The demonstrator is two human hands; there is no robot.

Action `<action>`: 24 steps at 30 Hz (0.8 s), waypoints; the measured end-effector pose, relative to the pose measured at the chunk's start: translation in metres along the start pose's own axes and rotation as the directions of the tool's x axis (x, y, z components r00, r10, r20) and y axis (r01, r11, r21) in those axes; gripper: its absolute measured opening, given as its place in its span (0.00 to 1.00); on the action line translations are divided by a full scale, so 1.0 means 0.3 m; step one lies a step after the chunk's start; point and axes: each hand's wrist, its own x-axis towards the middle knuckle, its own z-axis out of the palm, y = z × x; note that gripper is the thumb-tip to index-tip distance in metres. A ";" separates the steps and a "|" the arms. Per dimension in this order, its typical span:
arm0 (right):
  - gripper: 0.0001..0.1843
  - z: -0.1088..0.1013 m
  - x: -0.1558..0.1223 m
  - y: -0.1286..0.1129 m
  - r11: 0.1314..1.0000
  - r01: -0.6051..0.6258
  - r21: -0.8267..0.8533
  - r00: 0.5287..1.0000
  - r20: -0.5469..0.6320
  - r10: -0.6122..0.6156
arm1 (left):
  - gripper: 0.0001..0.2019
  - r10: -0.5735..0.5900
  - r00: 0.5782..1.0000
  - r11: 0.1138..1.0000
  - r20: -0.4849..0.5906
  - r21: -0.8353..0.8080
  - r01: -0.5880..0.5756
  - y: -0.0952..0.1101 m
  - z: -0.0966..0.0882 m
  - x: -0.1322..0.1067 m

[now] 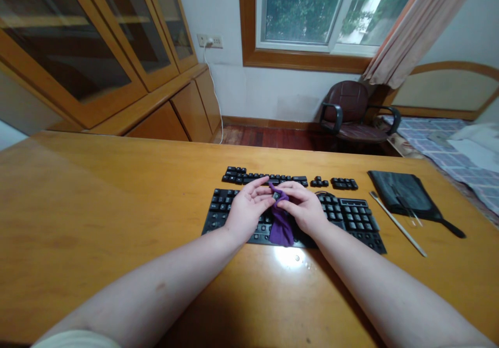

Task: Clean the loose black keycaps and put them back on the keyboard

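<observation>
A black keyboard (351, 218) lies on the wooden desk (97, 202) in front of me. Both hands hover over its middle. My right hand (306, 208) is closed round a purple cloth (281, 226) that hangs down onto the keys. A small dark keycap (276, 196) sits between the fingertips of both hands, wrapped partly by the cloth. My left hand (247, 210) pinches that keycap from the left, fingers curled. Rows of loose keycaps (265, 176) lie lined up behind the keyboard, with two smaller groups (335, 183) to their right.
A black pouch (405, 195) with a dark-handled tool lies at the right of the desk, a thin pale stick (397, 223) beside it. A brown armchair (351, 111) stands under the window. Glass-fronted wooden cabinets (97, 52) line the left wall.
</observation>
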 end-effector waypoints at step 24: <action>0.05 0.010 -0.004 0.002 0.992 -0.075 0.101 0.992 -0.093 0.084 | 0.17 0.060 0.995 0.992 -0.077 0.114 -0.051 0.001 0.006 -0.010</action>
